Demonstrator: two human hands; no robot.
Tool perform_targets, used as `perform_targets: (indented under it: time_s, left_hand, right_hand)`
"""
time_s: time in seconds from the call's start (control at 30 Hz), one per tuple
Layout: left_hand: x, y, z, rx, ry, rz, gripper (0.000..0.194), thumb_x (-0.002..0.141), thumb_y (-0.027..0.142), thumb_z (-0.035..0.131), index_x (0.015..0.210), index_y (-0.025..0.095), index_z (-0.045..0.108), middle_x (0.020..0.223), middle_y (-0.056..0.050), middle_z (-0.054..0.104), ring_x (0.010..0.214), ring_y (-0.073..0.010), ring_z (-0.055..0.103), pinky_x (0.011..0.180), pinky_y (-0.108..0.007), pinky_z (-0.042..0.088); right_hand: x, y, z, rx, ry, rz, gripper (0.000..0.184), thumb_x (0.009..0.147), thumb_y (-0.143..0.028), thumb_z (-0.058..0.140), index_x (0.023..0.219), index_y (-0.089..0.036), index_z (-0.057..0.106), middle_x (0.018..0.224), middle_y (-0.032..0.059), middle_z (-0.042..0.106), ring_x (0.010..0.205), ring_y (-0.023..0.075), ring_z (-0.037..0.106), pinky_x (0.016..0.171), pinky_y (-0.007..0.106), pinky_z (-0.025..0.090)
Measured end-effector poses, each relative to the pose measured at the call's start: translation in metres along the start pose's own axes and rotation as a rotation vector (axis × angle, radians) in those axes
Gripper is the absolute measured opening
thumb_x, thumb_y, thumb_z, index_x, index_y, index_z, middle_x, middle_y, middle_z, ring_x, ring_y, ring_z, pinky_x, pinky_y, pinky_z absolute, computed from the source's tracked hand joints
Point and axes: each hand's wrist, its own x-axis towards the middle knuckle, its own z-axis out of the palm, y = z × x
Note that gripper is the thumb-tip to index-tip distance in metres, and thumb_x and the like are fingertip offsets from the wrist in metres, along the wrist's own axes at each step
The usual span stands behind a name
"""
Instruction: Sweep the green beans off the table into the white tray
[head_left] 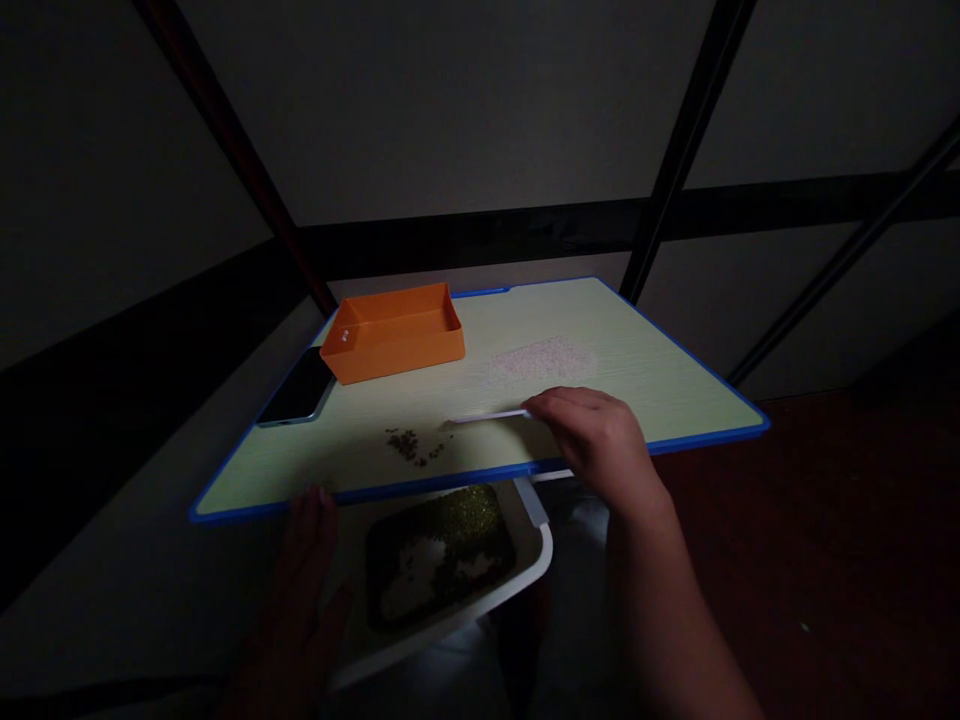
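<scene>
My right hand is closed on one end of a thin white flat strip, seen nearly edge-on low over the table. By the strip's free tip lies a small scatter of dark grains. Beyond my right hand a patch of pale pinkish grains is spread on the tabletop. My left hand is in shadow at the table's near edge, fingers stretched out, beside a white bin. Small green grains lie in the bin, with its bottom showing through in places; whether my left hand touches it, I cannot tell.
An orange open box stands at the back left of the pale blue-edged table. Left of the box lies a dark-screened phone. Panelled cabinet doors rise behind the table. The reddish floor shows at right.
</scene>
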Motion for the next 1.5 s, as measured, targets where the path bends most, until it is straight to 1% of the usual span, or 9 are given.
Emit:
perform_targets:
  time_s: [0.1, 0.2, 0.37, 0.57, 0.8, 0.9, 1.1, 1.2, 1.5]
  left_hand:
    - [0.0, 0.0, -0.001, -0.013, -0.008, 0.0, 0.065, 0.092, 0.038, 0.039, 0.149, 0.042, 0.006, 0.166, 0.005, 0.003, 0.152, -0.0279, 0.006, 0.122, -0.058, 0.016]
    - [0.0, 0.002, -0.001, -0.019, 0.003, 0.011, 0.064, 0.092, 0.037, 0.038, 0.149, 0.042, 0.008, 0.166, 0.005, 0.004, 0.152, -0.0274, 0.007, 0.122, -0.057, 0.014]
    - [0.0, 0.005, -0.003, -0.013, 0.005, 0.02, 0.065, 0.092, 0.035, 0.039, 0.149, 0.04, 0.008, 0.166, 0.002, 0.006, 0.152, -0.0281, 0.008, 0.122, -0.058, 0.015]
    - [-0.001, 0.006, -0.004, -0.001, -0.001, -0.002, 0.065, 0.093, 0.034, 0.039, 0.148, 0.043, 0.007, 0.166, 0.002, 0.006, 0.151, -0.0276, 0.008, 0.12, -0.059, 0.018]
    - [0.0, 0.008, -0.006, -0.004, -0.026, -0.009, 0.065, 0.093, 0.032, 0.04, 0.148, 0.044, 0.007, 0.166, 0.002, 0.004, 0.151, -0.0279, 0.008, 0.12, -0.059, 0.02]
    - [0.001, 0.011, -0.005, -0.005, -0.02, -0.007, 0.065, 0.093, 0.031, 0.04, 0.148, 0.043, 0.007, 0.166, 0.002, 0.004, 0.151, -0.0275, 0.007, 0.12, -0.058, 0.021]
    - [0.002, 0.016, -0.005, 0.005, 0.006, -0.002, 0.064, 0.094, 0.03, 0.038, 0.149, 0.041, 0.007, 0.166, 0.002, 0.005, 0.151, -0.0264, 0.007, 0.121, -0.057, 0.017]
    - [0.001, 0.017, -0.006, 0.011, -0.003, 0.0, 0.065, 0.094, 0.031, 0.039, 0.148, 0.042, 0.006, 0.166, 0.003, 0.005, 0.151, -0.0264, 0.007, 0.121, -0.057, 0.018]
    - [0.002, 0.015, -0.006, 0.015, -0.025, 0.0, 0.065, 0.094, 0.03, 0.038, 0.149, 0.041, 0.004, 0.166, 0.0, 0.004, 0.151, -0.0279, 0.007, 0.121, -0.059, 0.019]
  right_hand:
    - [0.0, -0.003, -0.002, 0.039, -0.016, -0.006, 0.032, 0.094, -0.014, 0.043, 0.096, -0.015, 0.074, 0.089, 0.0095, 0.077, 0.082, 0.0217, 0.072, 0.073, 0.033, 0.056]
    - [0.0, -0.006, -0.005, 0.06, -0.026, -0.011, 0.031, 0.095, -0.015, 0.043, 0.097, -0.016, 0.074, 0.089, 0.0086, 0.077, 0.082, 0.0208, 0.072, 0.073, 0.032, 0.055]
    - [0.0, -0.008, -0.007, 0.068, -0.042, -0.011, 0.032, 0.095, -0.016, 0.042, 0.096, -0.016, 0.074, 0.088, 0.0071, 0.077, 0.081, 0.0195, 0.072, 0.072, 0.031, 0.055]
    - [-0.001, -0.008, -0.007, 0.065, -0.039, -0.003, 0.031, 0.095, -0.017, 0.042, 0.097, -0.018, 0.073, 0.089, 0.0059, 0.077, 0.082, 0.0185, 0.071, 0.073, 0.031, 0.055]
    - [-0.002, -0.009, -0.011, 0.084, -0.043, -0.03, 0.03, 0.094, -0.014, 0.044, 0.095, -0.016, 0.073, 0.087, 0.0075, 0.076, 0.081, 0.0191, 0.072, 0.072, 0.031, 0.055]
    - [-0.003, -0.008, -0.012, 0.086, -0.029, -0.036, 0.029, 0.093, -0.012, 0.044, 0.095, -0.016, 0.073, 0.088, 0.0068, 0.077, 0.081, 0.0188, 0.072, 0.072, 0.031, 0.055]
    - [-0.006, -0.008, -0.014, 0.079, -0.005, -0.013, 0.028, 0.093, -0.013, 0.045, 0.096, -0.02, 0.072, 0.087, 0.0047, 0.076, 0.082, 0.0172, 0.071, 0.073, 0.029, 0.055]
    - [-0.006, -0.009, -0.016, 0.08, -0.01, -0.025, 0.028, 0.092, -0.013, 0.044, 0.095, -0.018, 0.072, 0.086, 0.0064, 0.076, 0.081, 0.0181, 0.072, 0.072, 0.03, 0.055]
    - [-0.007, -0.012, -0.02, 0.083, -0.008, -0.009, 0.026, 0.092, -0.013, 0.046, 0.095, -0.017, 0.072, 0.085, 0.0069, 0.076, 0.079, 0.0183, 0.071, 0.069, 0.031, 0.054]
